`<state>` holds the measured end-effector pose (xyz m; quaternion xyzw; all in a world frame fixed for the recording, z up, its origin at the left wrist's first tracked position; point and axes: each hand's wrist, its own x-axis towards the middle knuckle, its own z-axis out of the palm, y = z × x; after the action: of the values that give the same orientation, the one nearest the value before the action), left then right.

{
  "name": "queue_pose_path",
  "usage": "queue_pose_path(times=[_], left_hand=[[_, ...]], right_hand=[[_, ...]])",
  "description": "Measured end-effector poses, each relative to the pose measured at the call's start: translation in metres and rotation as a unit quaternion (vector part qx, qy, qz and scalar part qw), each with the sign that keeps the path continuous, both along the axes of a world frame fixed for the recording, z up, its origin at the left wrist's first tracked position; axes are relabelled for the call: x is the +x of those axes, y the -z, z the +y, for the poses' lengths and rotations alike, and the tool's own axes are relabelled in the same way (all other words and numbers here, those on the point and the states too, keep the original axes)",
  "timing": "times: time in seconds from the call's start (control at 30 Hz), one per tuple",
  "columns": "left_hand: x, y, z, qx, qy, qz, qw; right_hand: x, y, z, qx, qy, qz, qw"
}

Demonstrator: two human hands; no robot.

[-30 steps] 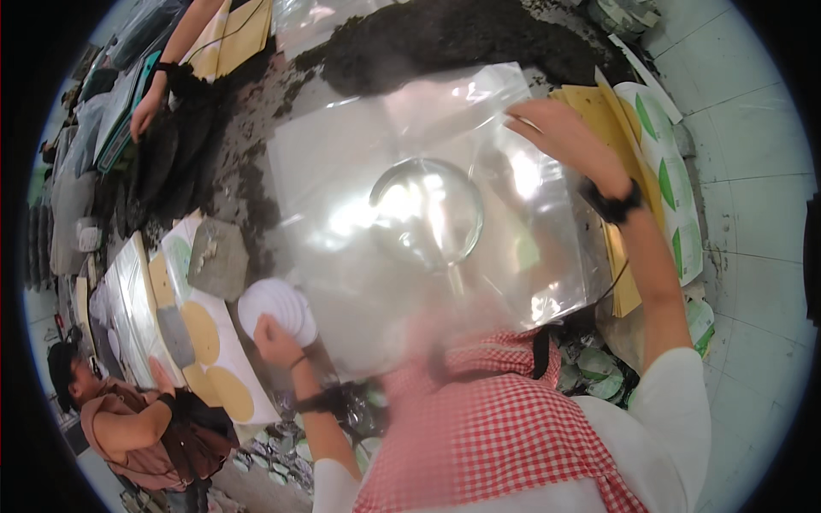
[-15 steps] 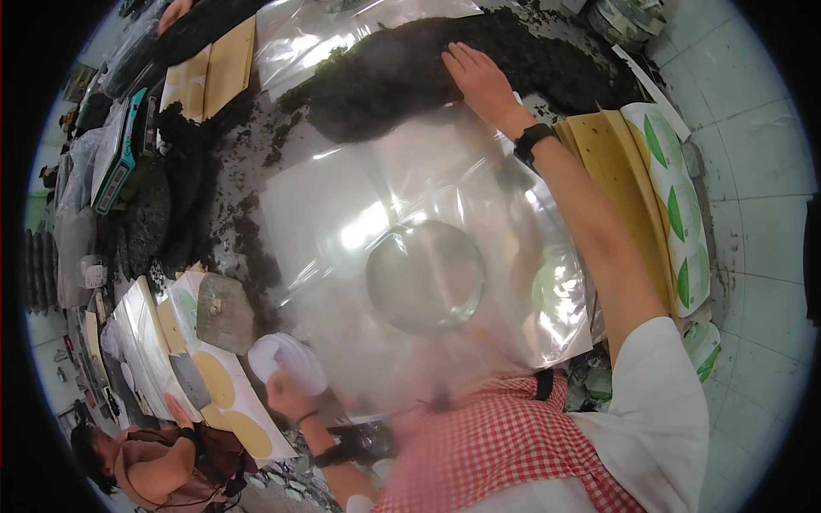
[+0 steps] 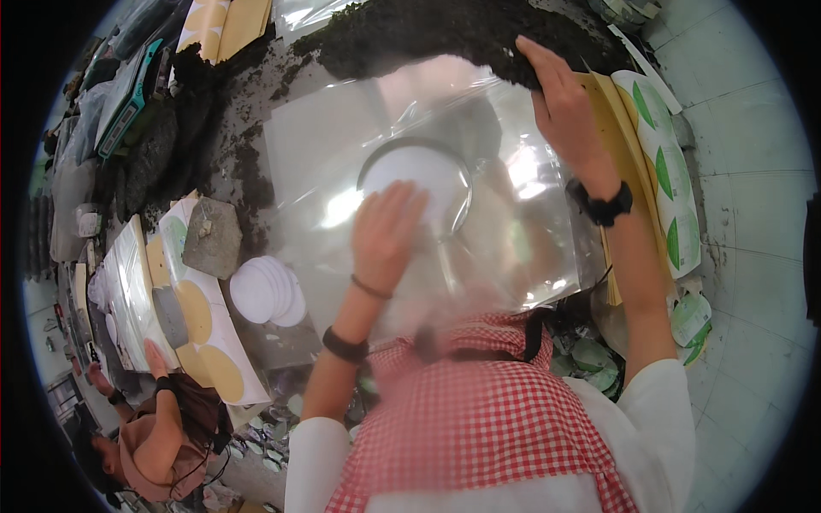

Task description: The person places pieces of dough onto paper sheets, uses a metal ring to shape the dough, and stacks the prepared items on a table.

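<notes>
Clear plastic sheets (image 3: 316, 154) lie on the table in front of me, with a round, thin-rimmed ring (image 3: 467, 192) on top. Inside the ring is a white disc (image 3: 428, 175). My left hand (image 3: 385, 239) rests flat over the disc's near left part, fingers stretched out and slightly blurred. To the left of the sheets sits a small fanned pile of white discs (image 3: 261, 291). My right hand (image 3: 566, 115) holds nothing. Its fingers are extended beside a heap of dark green-black, clumpy material (image 3: 428, 38) at the far side.
A grey stone block (image 3: 212, 235) weighs on sheets with yellow round labels (image 3: 224, 368) at left. Brown card (image 3: 611, 128) and white labels with green leaf shapes (image 3: 671, 201) line the right side. A teal-edged device (image 3: 128, 103) stands far left. A co-worker (image 3: 158, 445) works at lower left.
My left hand has moved from the white pile up and right to the ring, where a white disc now lies. My right hand has shifted rightward, off the middle of the dark heap.
</notes>
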<state>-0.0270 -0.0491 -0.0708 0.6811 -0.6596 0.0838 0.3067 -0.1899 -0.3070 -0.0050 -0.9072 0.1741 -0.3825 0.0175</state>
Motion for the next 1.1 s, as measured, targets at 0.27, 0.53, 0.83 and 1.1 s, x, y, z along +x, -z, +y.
queue_pose_path(times=[0.27,0.53,0.83,1.1], left_hand=[[0.013,0.031,0.019,-0.123,-0.182,0.35,0.91],[0.034,0.021,-0.013,0.209,0.028,0.104,0.972],[0.009,0.06,-0.056,0.387,-0.041,-0.111,0.914],[0.03,0.047,-0.065,0.435,0.06,0.0,0.898]], right_hand=[[-0.02,0.045,0.148,-0.028,-0.05,0.101,0.993],[0.025,0.044,0.109,0.241,-0.12,0.306,0.913],[0.065,0.136,0.119,-0.039,0.011,0.337,0.941],[0.056,0.123,0.091,0.169,-0.122,0.365,0.907]])
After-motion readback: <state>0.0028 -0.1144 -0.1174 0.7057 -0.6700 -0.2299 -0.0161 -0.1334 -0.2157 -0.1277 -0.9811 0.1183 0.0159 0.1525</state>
